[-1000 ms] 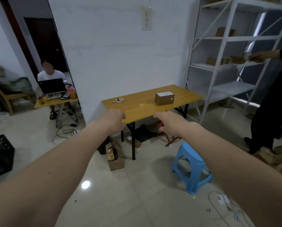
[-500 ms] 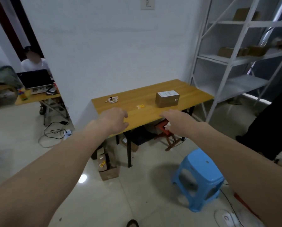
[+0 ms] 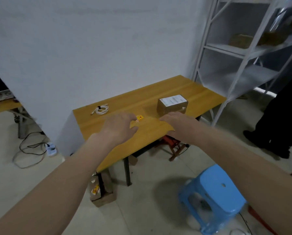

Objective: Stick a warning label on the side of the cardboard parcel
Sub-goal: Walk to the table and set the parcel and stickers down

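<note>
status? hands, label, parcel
Left hand and right hand open, empty, over table. Label flat on table. Parcel untouched. Path clear.

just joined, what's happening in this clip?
A person is reaching toward a wooden table with both hands empty. The left hand is spread just short of a small yellow warning label lying flat on the tabletop; the right hand is close in front of the cardboard parcel, which stands apart from the label. Nothing is picked up yet and the label is not on the parcel. A coiled white cable lies further left.
</note>
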`<state>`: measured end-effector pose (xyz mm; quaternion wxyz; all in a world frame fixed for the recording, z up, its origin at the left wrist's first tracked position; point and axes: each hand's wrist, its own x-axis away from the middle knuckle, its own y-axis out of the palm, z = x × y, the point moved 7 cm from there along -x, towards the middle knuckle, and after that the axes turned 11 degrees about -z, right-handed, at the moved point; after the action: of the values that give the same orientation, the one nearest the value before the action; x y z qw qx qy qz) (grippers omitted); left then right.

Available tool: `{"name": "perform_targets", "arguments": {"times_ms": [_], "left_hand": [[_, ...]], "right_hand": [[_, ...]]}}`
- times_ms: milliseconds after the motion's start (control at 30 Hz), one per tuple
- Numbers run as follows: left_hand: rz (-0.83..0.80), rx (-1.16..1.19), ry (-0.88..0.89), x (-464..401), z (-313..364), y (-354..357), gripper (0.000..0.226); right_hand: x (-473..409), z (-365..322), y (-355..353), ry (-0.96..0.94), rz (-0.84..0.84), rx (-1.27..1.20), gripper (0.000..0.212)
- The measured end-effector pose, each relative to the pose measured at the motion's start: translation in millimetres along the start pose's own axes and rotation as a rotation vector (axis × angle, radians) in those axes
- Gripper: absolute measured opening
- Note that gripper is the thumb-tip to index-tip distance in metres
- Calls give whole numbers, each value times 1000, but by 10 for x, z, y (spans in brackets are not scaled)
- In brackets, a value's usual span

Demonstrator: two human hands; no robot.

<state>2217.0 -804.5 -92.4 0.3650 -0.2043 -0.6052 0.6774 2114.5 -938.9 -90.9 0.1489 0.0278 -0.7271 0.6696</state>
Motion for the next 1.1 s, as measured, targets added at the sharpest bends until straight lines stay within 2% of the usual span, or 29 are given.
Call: {"name": "perform_targets", "arguments": {"times_ms": [367, 667, 1100], "left_hand": [[-17, 91, -54, -1215, -92, 159, 38], [64, 194, -95, -2404, 196, 102, 38], [-4, 330, -261, -3885, -182, 400, 37]], "right_hand": [[-1103, 789, -55, -80, -23, -64, 53], [-2160, 1620, -143, -169, -64, -117, 49], [-3531, 2479, -88, -241, -139, -178, 48]]}}
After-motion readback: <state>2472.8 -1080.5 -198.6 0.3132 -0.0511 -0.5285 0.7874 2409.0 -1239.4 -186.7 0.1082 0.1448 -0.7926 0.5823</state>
